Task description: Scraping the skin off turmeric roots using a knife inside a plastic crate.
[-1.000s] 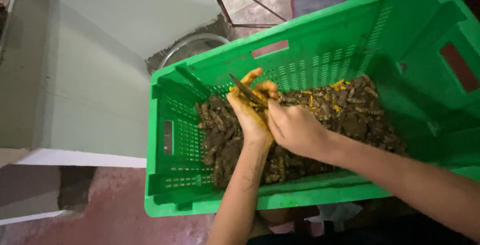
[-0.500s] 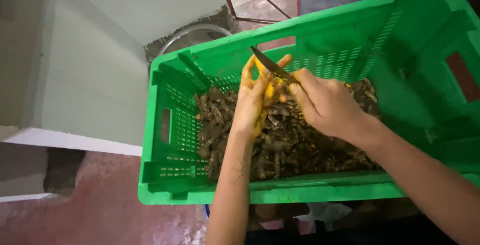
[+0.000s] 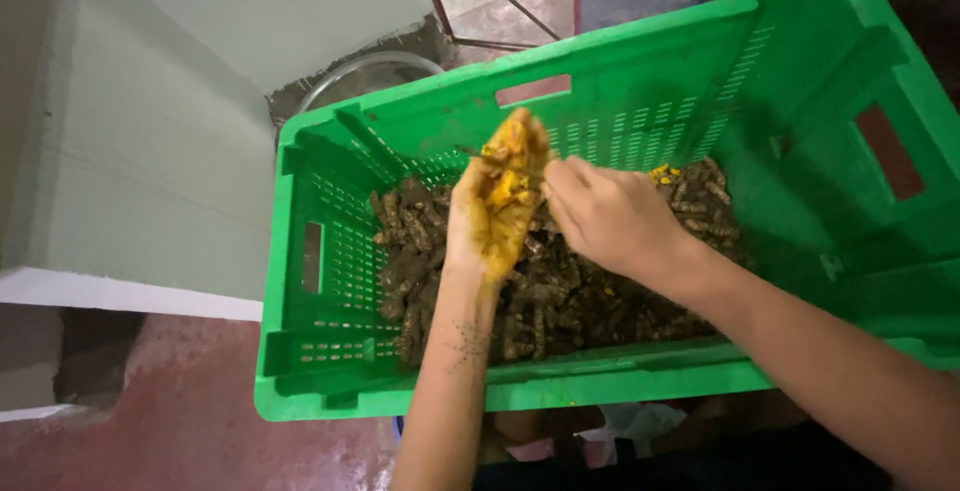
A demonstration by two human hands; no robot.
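Left hand: the left hand (image 3: pixel 495 213) is raised over the crate, palm up and facing the camera, stained bright yellow-orange from wrist to fingertips. Its fingers curl loosely around a small yellow piece of peeled turmeric root (image 3: pixel 512 189) lying in the palm. A small dark tattoo shows on the forearm below the wrist.

Right hand: the right hand (image 3: pixel 608 216) sits just beside the left, back of the hand up, fingers bent and drawn together toward the left palm. The fingertips touch or nearly touch the left hand; which one cannot be told. Whether the right hand grips anything cannot be told, as its fingers hide the inside of the grasp.

Turmeric roots: a heap of brown, soil-covered turmeric roots (image 3: pixel 560 301) covers the crate floor beneath both hands. A few cut bits showing yellow flesh lie near the far right of the heap.

Crate: a green plastic crate (image 3: pixel 330 351), with slotted walls and handle openings, holds the roots. It is tilted in view, its near wall lowest in the picture.

Metal bowl: a round metal bowl (image 3: pixel 365 76) stands behind the crate's far left corner, partly hidden by the rim.

Surroundings: a pale wall or panel (image 3: pixel 150 131) runs along the left. The reddish floor (image 3: pixel 180 431) shows below it. A thin metal frame (image 3: pixel 480 1) stands beyond the crate at top.
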